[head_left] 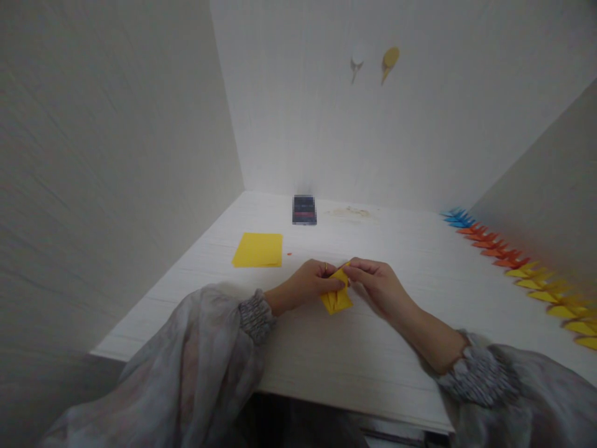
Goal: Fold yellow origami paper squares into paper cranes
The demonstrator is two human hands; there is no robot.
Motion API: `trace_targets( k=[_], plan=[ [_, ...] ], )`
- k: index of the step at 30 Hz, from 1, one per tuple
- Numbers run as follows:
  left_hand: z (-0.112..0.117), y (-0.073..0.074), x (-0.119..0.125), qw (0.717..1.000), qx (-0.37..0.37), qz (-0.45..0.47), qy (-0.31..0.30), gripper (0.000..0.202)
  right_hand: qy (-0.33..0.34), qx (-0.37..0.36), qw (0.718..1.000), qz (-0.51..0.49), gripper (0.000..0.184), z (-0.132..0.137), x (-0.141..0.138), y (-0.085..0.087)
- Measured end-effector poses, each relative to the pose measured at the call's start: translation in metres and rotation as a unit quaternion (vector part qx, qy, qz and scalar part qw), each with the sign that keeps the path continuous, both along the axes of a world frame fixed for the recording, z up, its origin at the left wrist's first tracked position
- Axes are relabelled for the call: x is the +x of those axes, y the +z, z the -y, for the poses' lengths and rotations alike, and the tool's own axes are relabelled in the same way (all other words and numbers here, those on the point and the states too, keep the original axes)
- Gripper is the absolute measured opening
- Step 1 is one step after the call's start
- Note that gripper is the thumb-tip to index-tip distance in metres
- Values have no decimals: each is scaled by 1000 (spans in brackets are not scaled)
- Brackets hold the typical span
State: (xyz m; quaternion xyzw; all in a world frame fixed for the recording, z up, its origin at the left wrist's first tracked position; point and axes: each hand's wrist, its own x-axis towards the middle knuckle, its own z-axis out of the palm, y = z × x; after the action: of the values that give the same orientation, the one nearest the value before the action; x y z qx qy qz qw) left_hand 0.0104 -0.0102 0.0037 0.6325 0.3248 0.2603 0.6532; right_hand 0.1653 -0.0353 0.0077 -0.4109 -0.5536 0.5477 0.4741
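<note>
Between my two hands is a partly folded piece of yellow origami paper (pixel 336 300), held just above the white table. My left hand (pixel 313 279) grips it from the left, thumb lying across the front and a ring on one finger. On the other side, my right hand (pixel 373 277) pinches the paper's upper right corner between thumb and fingers. Some of the folds are covered by the fingers. A stack of square yellow paper (pixel 258 250) lies flat on the table, left of and beyond my left hand.
A dark, pixelated block (pixel 304 210) sits near the back wall. Rows of folded paper pieces run along the right side: blue (pixel 459 217), orange-red (pixel 494 244) and yellow (pixel 555 297). A tiny red scrap (pixel 290 254) lies beside the stack. White walls enclose the table (pixel 345 367).
</note>
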Motion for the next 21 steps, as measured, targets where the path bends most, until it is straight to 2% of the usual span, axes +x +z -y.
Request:
trace_targets(
  k=[8, 17, 21],
  plan=[
    [0, 2, 0, 1000, -23, -2, -5, 20, -34, 2, 999, -10, 21, 0, 0, -1],
    [2, 4, -2, 999, -44, -6, -28, 20, -38, -13, 999, -13, 24, 2, -3, 3],
    [2, 3, -2, 997, -52, 5, -48, 18, -88, -13, 996, 2, 22, -1, -1, -1]
  ],
)
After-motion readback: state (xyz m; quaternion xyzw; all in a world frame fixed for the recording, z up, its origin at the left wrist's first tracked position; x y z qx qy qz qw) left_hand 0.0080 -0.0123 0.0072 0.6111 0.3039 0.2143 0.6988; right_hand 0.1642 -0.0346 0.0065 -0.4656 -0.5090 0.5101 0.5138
